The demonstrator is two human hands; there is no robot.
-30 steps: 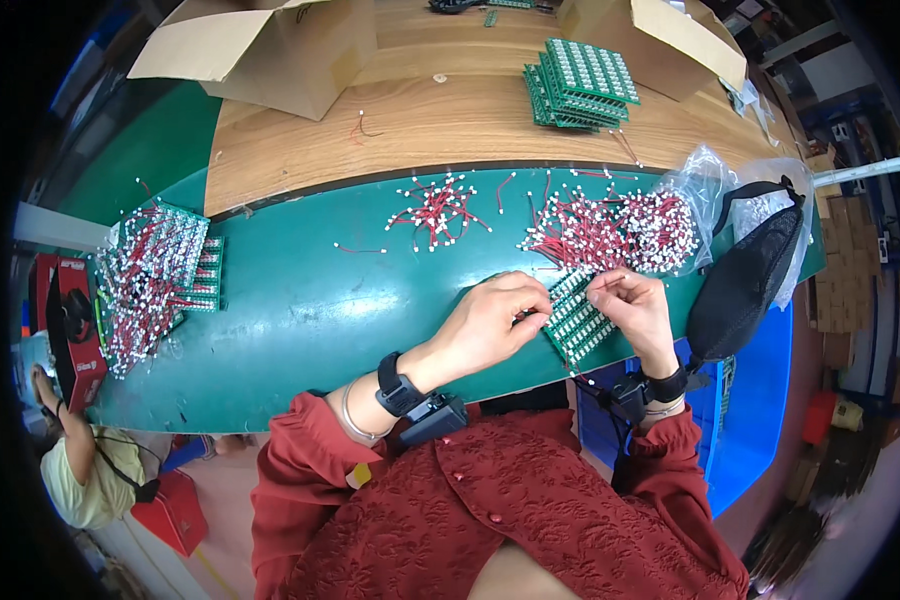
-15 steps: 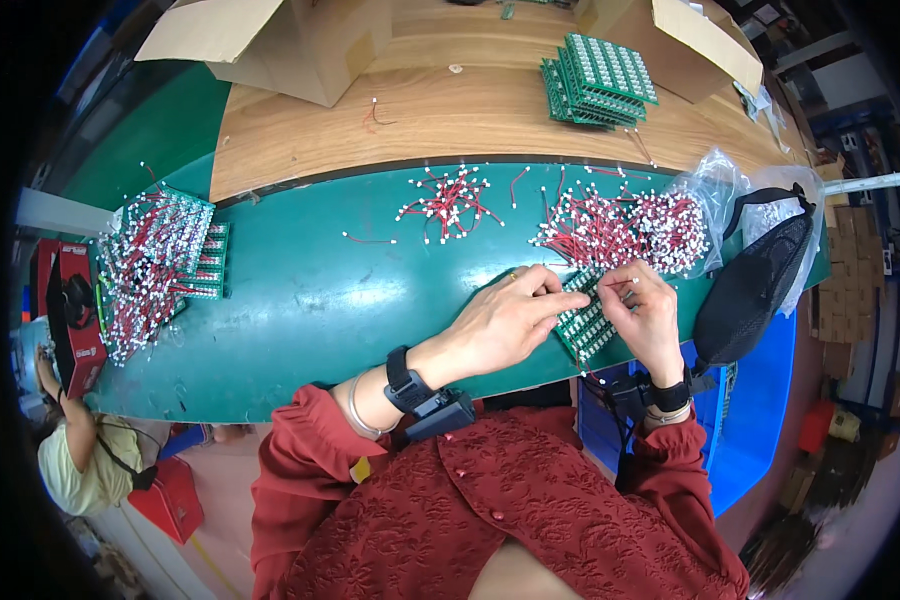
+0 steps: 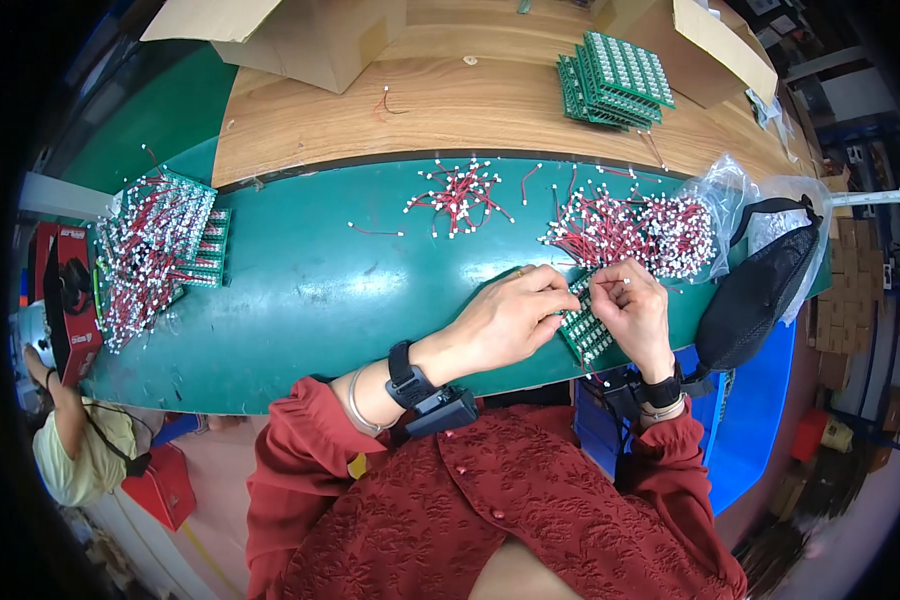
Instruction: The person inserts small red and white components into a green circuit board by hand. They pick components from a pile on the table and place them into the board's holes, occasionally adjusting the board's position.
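Seen from above at a green-topped counter (image 3: 300, 300): left hand (image 3: 510, 320) and right hand (image 3: 630, 310) meeting over a small green circuit board (image 3: 582, 328) at right of centre, close to the near edge. Left hand curled, fingertips pinching the board's left edge and steadying it. Right hand closed in a fine pinch just above the board's upper end, apparently on a small white connector; the piece itself too tiny to make out for certain.

Directly behind the hands, a loose pile of red wires with white plugs (image 3: 630, 228), spilling out of a clear plastic bag (image 3: 725, 195). A smaller bunch of the same wires (image 3: 460, 192) at upper centre. A stack of bare green boards (image 3: 615, 80) on the wooden strip (image 3: 420, 110) toward the top right, flanked by cardboard boxes (image 3: 300, 30). At left of frame, a heap of boards already bristling with red wires (image 3: 155, 245). A black pouch (image 3: 760, 295) at the right edge.

Step in hand, by the look of it: seating a wire plug into a socket on the held board. Next move likely calling for a firm, straight press with the board kept still, then a reach into the near pile for another lead.
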